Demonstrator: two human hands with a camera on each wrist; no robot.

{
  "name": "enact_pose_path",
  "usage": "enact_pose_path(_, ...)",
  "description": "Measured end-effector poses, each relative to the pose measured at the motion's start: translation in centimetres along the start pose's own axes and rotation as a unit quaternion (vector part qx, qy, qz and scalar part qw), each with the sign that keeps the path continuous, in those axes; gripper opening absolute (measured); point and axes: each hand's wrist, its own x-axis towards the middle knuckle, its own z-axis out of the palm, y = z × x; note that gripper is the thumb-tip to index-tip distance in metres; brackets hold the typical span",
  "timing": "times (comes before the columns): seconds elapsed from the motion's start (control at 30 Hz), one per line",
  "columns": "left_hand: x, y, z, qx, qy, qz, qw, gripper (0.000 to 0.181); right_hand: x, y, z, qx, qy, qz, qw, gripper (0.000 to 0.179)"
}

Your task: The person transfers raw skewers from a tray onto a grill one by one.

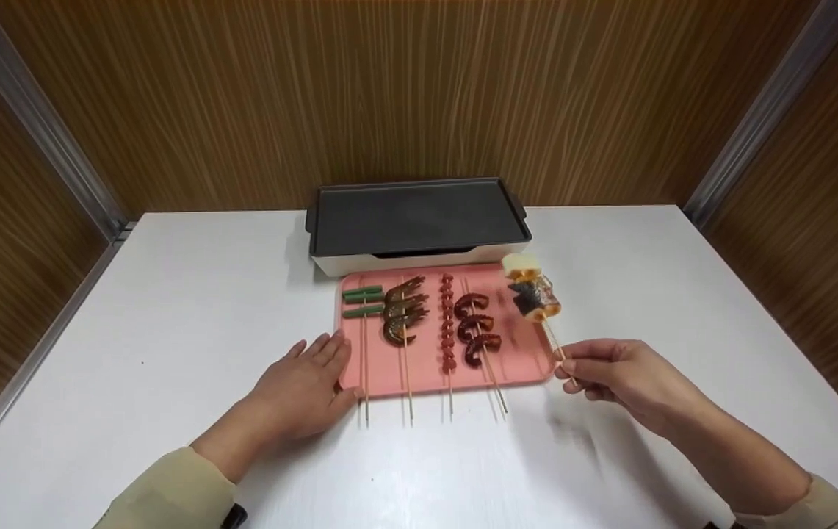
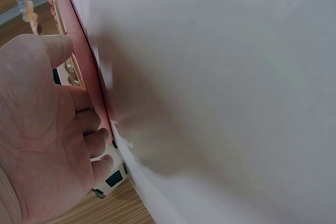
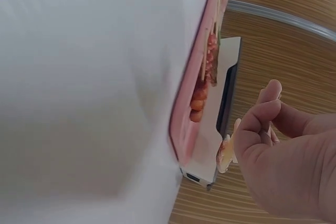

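1. One loaded skewer (image 1: 534, 295) hangs above the right edge of a pink tray (image 1: 426, 371), pinched by the right hand (image 1: 620, 371).
2. Left hand (image 1: 305, 386), fingers extended, touches the tray's left edge.
3. More skewers (image 1: 405, 308) lie between.

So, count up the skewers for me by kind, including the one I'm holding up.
Green-piece skewer: 1
Shrimp-like skewer: 1
Small red-piece skewer: 1
Dark red curled-piece skewer: 1
Pale-and-dark skewer, in the right hand: 1
Total: 5
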Motion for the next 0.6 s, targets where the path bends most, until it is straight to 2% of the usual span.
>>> enact_pose_path(0.27,0.1,-0.1,0.0,0.003,-0.002,-0.001,1.0000,0.076,0.5,-2.4,-0.6,-0.036,0.018,-0.035,0.9986,0.032)
enact_pose_path(0.6,0.1,-0.1,0.1,0.005,-0.001,-0.003,1.0000,0.076,3.5,-5.3,-0.9,-0.037,0.026,-0.052,0.9976,0.032)
